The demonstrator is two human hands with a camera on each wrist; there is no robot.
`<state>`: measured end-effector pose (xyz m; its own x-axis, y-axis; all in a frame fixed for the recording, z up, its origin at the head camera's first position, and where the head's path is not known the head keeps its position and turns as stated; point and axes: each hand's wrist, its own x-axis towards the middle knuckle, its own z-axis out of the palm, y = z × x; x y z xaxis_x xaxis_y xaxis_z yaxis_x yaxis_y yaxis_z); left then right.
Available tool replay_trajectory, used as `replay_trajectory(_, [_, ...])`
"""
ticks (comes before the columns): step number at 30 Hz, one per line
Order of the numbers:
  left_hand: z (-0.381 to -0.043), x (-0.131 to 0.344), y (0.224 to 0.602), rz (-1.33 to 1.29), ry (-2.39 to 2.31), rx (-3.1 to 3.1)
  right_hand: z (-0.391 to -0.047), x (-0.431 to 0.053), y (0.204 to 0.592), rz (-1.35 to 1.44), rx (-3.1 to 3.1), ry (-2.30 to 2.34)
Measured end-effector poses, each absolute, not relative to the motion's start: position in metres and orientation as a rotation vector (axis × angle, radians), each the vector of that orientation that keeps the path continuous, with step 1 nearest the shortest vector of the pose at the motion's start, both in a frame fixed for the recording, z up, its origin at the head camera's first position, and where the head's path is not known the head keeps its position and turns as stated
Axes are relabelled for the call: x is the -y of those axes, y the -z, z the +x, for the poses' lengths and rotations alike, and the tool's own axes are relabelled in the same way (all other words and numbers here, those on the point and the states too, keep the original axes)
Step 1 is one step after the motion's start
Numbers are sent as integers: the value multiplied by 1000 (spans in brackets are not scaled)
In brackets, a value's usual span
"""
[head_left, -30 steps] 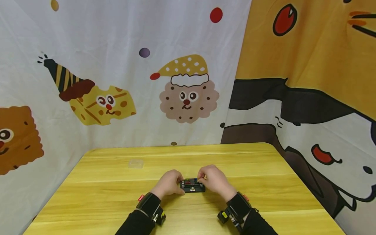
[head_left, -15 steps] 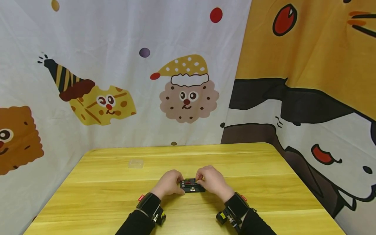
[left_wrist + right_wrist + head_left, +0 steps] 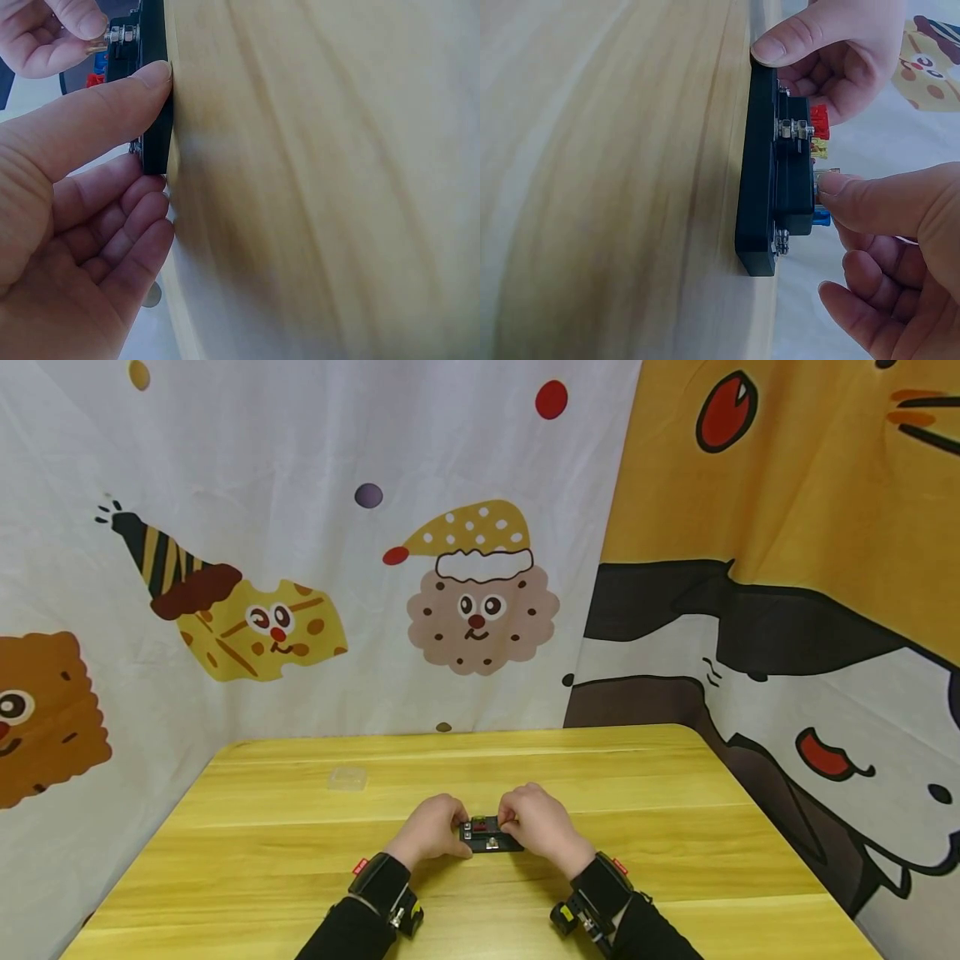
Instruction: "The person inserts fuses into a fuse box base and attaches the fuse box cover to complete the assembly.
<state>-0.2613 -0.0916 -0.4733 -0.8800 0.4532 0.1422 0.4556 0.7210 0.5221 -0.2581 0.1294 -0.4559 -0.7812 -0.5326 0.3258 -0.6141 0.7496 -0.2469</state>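
A black fuse block (image 3: 491, 844) with metal terminal studs lies on the table between the hands. Red (image 3: 820, 122), yellow (image 3: 819, 148) and blue (image 3: 822, 217) blade fuses stick up from its top. My left hand (image 3: 431, 828) grips the block's left end, its thumb along the near edge and fingers behind. Over the right half, my right hand (image 3: 546, 824) pinches a small amber-looking blade fuse (image 3: 830, 173) between thumb and forefinger, right at the block's top face. The fingertips hide most of this fuse, and I cannot tell how deep it sits.
A small clear plastic lid or tray (image 3: 347, 778) lies farther back on the wooden table (image 3: 262, 843), left of the hands. A printed cartoon curtain (image 3: 300, 485) hangs behind the table's far edge.
My right hand has shifted slightly left over the fuse block, covering more of its right end. The left hand and the block stay where they were.
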Motion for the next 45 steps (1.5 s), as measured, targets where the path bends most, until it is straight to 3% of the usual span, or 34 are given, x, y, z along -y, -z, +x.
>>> replay_trajectory(45, [-262, 90, 475, -755, 883, 2907, -259, -124, 451, 805, 2828, -526])
